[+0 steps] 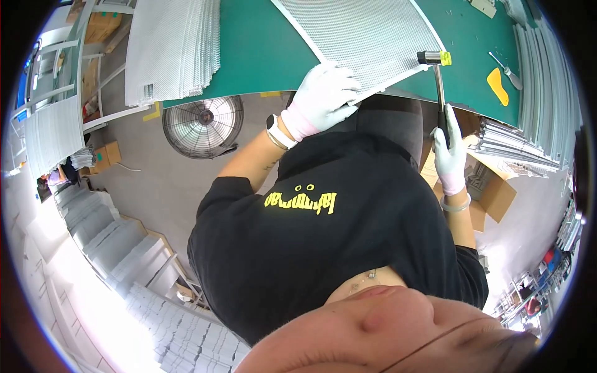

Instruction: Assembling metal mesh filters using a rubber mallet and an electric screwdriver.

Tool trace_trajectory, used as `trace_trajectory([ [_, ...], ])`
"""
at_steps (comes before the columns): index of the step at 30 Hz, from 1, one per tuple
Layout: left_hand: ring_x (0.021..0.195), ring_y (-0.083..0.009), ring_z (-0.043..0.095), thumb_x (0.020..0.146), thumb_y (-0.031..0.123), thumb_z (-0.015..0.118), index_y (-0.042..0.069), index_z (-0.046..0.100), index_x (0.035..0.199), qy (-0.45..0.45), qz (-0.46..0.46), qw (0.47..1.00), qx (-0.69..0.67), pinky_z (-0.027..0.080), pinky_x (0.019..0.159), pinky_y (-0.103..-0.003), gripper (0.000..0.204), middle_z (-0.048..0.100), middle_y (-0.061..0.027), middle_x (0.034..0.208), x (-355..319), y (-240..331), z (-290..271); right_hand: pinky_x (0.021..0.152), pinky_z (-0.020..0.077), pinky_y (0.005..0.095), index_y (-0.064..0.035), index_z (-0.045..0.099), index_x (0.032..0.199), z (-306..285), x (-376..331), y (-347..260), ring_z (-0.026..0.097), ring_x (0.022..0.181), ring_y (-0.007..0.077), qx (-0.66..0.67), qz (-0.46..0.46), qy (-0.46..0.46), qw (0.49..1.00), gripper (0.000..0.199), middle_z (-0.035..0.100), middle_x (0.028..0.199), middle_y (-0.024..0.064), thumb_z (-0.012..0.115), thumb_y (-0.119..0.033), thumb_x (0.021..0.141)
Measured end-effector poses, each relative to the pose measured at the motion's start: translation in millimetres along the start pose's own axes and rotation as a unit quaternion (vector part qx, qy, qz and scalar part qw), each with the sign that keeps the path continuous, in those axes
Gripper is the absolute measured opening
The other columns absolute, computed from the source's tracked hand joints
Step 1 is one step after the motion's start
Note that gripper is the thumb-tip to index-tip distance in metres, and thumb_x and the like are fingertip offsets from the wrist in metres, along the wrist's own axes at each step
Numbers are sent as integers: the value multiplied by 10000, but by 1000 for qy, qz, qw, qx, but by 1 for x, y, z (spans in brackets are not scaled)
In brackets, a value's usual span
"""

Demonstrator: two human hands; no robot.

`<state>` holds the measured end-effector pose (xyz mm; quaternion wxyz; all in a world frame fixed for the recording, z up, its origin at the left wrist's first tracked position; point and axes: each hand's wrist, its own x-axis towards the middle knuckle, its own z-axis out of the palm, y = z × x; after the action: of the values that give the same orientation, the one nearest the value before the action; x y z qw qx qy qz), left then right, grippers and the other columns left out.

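Observation:
A framed wire-mesh panel (pixel 367 37) lies on the green tabletop, its near edge by the table's front. My gloved left hand (pixel 323 96) grips the panel's near left corner, fingers over the frame and thumb at the near edge. In my gloved right hand (pixel 450 152) is a small mallet (pixel 440 87), held by its black handle. Its head, dark and metallic with a yellow face, is over the panel's near right corner; whether it touches the frame I cannot tell. Both gloves are white.
Stacked mesh sheets (pixel 171 50) stand at the table's left, with more panels (pixel 547 93) along the right. A screwdriver (pixel 511 74) and a yellow flat piece (pixel 497 87) lie right of the mallet. Below the table are a floor fan (pixel 204 124) and a cardboard box (pixel 497 198).

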<state>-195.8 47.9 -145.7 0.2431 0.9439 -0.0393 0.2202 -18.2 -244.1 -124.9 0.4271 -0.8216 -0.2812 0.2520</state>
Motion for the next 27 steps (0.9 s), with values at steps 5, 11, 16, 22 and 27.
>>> trace_trajectory([
  [5, 1161, -241, 611, 696, 206, 837, 115, 692, 909, -24, -11, 999, -27, 384, 1111, -515, 273, 692, -31, 1133, -1, -3, 0, 897, 511, 278, 16, 438, 1498, 0, 1, 7, 619, 947, 134, 11, -8, 3, 1000, 534, 637, 1311, 155, 549, -26, 977],
  [11, 1153, -223, 616, 673, 173, 850, 112, 677, 988, -33, -14, 999, -11, 364, 1140, -509, 364, 681, -28, 1170, -1, -3, -1, 895, 511, 278, 13, 441, 1498, 2, 1, 12, 619, 950, 131, 21, -8, 3, 1000, 532, 632, 1327, 154, 546, -30, 978],
  [16, 1012, -239, 645, 675, 121, 804, 103, 670, 838, 32, -18, 999, -16, 438, 1050, -488, 211, 688, -41, 997, 6, 5, -2, 807, 518, 264, -24, 437, 1515, 3, 2, 16, 586, 828, 109, 27, 3, 25, 999, 546, 667, 1152, 102, 543, -27, 979],
  [22, 786, -295, 590, 664, 75, 712, 97, 591, 628, -63, -29, 996, -56, 485, 818, -457, 128, 551, -75, 729, -19, 19, -6, 647, 458, 206, -75, 418, 1541, -6, 3, 13, 476, 682, 52, 64, 20, 62, 996, 567, 580, 902, 12, 524, -7, 989],
  [27, 651, -316, 577, 705, 141, 726, 91, 582, 547, -103, 18, 990, -100, 473, 653, -437, 220, 542, -93, 608, -32, 35, -29, 625, 452, 202, -78, 416, 1543, -18, 4, 19, 469, 673, 44, 45, -6, 85, 995, 572, 588, 889, 3, 530, -7, 987],
])
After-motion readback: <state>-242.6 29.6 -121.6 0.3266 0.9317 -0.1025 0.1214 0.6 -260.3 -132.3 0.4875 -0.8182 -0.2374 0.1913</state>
